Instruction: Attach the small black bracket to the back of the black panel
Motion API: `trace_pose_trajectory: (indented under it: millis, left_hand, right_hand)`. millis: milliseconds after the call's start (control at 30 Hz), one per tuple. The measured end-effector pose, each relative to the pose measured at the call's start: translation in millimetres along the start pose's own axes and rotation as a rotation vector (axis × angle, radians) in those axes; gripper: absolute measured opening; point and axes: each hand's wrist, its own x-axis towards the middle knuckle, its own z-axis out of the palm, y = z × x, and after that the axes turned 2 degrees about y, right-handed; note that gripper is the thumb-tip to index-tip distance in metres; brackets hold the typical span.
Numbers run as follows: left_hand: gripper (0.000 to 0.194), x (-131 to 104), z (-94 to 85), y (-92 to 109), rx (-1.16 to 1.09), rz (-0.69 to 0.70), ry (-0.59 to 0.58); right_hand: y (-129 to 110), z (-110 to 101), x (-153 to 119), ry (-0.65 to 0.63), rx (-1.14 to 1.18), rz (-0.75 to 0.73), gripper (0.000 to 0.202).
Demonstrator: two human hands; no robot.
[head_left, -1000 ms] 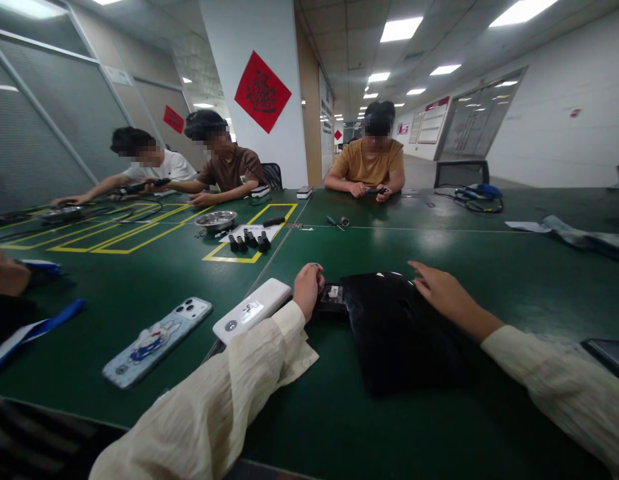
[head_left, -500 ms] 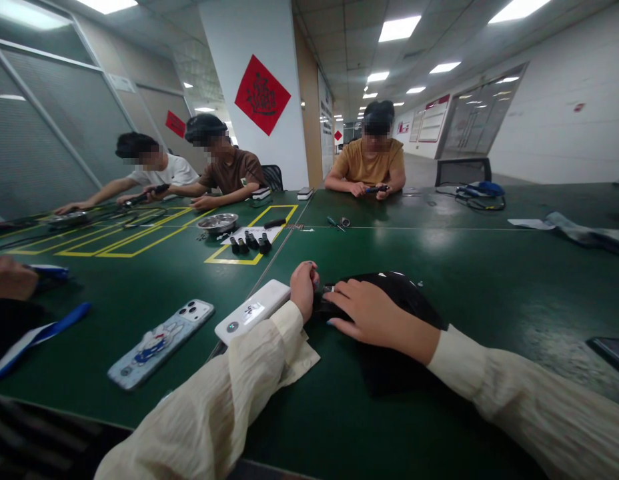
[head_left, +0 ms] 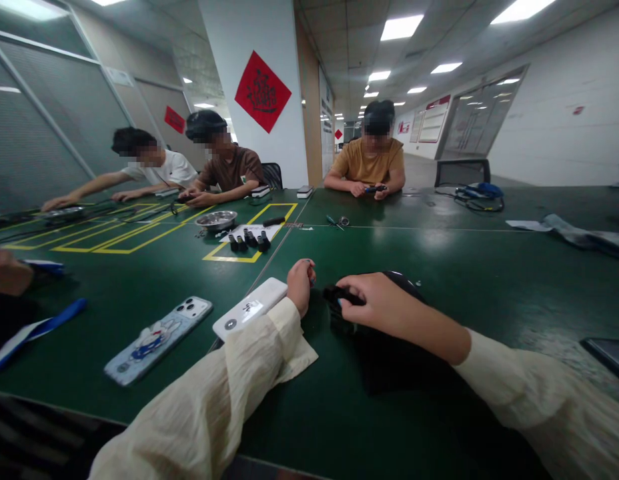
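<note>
Cream sleeves lie nearest, the left one crossing the near edge of the green table; that edge runs in front of both hands, so I would keep loose bits beyond the wrists.

Up from there, a dark glossy piece lies under the right wrist, its outline hard to read against the shadow. The right hand has thumb and fingers pinched on a black part, which sits just left of that palm, between the two hands. Its underside is too dark to tell whether it rests on anything. A grip low on its two sides, with the wrist level, should keep it from twisting; the glossy piece beneath could well slide if leaned on.

The left hand is curled inward, apart from the part; I cannot tell whether something small is inside it. Bringing those fingertips against the part's free side would steady it better than one pinch alone.

For moving, the left side is tight: a white device lies right beside the left wrist, and a picture-cased phone farther left. Room is wider ahead of the hands and to the right, though a small pale bit lies just beyond the right hand. Well ahead, a seam crosses the table, with a screwdriver near it; ahead and left stand black cylinders and a metal bowl.
</note>
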Motion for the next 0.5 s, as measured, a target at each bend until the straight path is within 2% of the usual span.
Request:
trace_pose_trajectory:
  millis: [67,133,200,267,400,500]
  left_hand:
    - [0.01,-1,0.3,-1,0.018,-0.016,-0.02]
    - [0.011,-2,0.8,-2,0.018,-0.028,-0.039]
    - [0.011,-3,1.3,-1,0.014,-0.035,-0.048]
    - [0.012,-4,1.8,0,0.011,-0.041,-0.053]
    - [0.012,-4,2.8,1,0.022,-0.042,-0.055]
    - [0.012,-3,3.3,1,0.033,-0.044,-0.055]
  right_hand:
    - [3,-24,-3,-0.189,0.175,0.161,0.03]
    - [8,-46,-6,-0.288,0.235,0.259,0.033]
    - [13,-63,-10,-0.26,0.164,0.348,0.032]
    - [18,-74,-12,-0.18,0.024,0.451,0.03]
    - [31,-79,-14,-0.049,-0.162,0.568,0.041]
    - [38,-80,-14,-0.047,-0.21,0.563,0.049]
